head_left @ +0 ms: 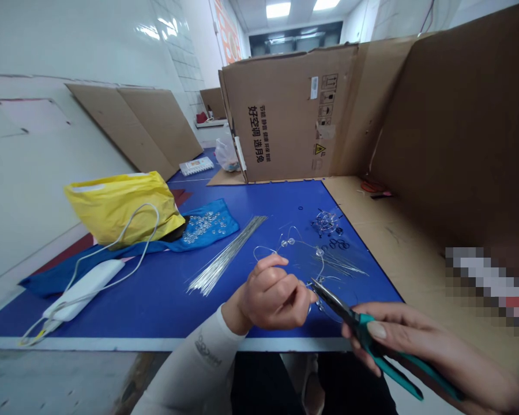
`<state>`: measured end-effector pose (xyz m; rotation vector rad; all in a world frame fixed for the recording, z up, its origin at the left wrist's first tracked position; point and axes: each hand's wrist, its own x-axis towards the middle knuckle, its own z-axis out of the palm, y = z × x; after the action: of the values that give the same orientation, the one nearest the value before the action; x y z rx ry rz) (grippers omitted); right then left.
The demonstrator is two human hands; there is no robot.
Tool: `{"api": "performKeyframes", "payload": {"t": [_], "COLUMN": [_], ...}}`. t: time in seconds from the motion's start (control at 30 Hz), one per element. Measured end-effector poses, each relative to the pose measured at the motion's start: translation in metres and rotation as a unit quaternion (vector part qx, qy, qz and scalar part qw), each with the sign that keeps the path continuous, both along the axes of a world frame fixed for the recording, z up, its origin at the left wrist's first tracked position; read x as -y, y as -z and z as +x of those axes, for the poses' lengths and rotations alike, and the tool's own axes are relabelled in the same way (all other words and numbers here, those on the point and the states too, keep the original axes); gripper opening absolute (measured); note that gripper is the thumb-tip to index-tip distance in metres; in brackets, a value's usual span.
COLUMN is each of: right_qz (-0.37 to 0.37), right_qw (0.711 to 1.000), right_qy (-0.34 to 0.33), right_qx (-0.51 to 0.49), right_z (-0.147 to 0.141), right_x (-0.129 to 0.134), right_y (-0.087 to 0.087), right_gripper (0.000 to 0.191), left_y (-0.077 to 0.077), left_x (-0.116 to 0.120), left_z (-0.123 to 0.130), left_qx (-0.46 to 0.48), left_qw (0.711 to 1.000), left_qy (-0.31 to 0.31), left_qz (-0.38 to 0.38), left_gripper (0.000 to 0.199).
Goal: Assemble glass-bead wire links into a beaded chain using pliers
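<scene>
Two hands are at work over the blue tabletop (155, 314). Left to right, I note the following.

Clear beads (203, 226) lie on a blue cloth (228, 222); I judge them light, smooth and apt to roll. A bundle of straight wires (225, 260) lies to their right; it should be springy, and best gathered around the middle.

My left hand (277, 294) is closed, fingertips apparently pinching the beaded wire (319, 252) just beside the plier tips. This wire loops over the tabletop beyond and right of that hand. I rate it light and thin, easily kinked; hold it close to the plier tips, clear of the beads, which may slide or crack under steel.

My right hand (415, 337) is wrapped around the green grips of the pliers (335, 301). I expect these to be stiff and fairly heavy, surest held well back on the grips.

Writing, same order: lettering on the left sleeve (199, 351), not legible to me. The cardboard box (289, 127) reads 好空调 选月兔, with smaller lines including 节能 and 静音. Its white label (313, 88) is too small to read; handling symbols and a yellow warning triangle (320, 150) stand right of the characters.
</scene>
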<state>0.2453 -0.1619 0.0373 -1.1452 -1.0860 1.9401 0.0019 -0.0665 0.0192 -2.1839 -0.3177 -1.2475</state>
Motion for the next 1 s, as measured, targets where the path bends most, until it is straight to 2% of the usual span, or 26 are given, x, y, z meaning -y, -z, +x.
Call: {"api": "performKeyframes", "payload": {"t": [0.37, 1.0], "right_qz": [-0.032, -0.028], "right_qw": [0.999, 0.999], "right_qy": [-0.007, -0.043], "right_qx": [0.024, 0.000], "right_z": [0.013, 0.015], "right_x": [0.000, -0.003], "right_y": [0.005, 0.001], "right_gripper": [0.035, 0.037], "left_y": [0.001, 0.005], "left_x": [0.000, 0.001], "left_z": [0.002, 0.006], "left_qx": [-0.034, -0.052], "left_qw": [0.999, 0.998], "left_qy": [0.012, 0.018], "left_qz": [0.026, 0.018], "left_gripper": [0.019, 0.017]}}
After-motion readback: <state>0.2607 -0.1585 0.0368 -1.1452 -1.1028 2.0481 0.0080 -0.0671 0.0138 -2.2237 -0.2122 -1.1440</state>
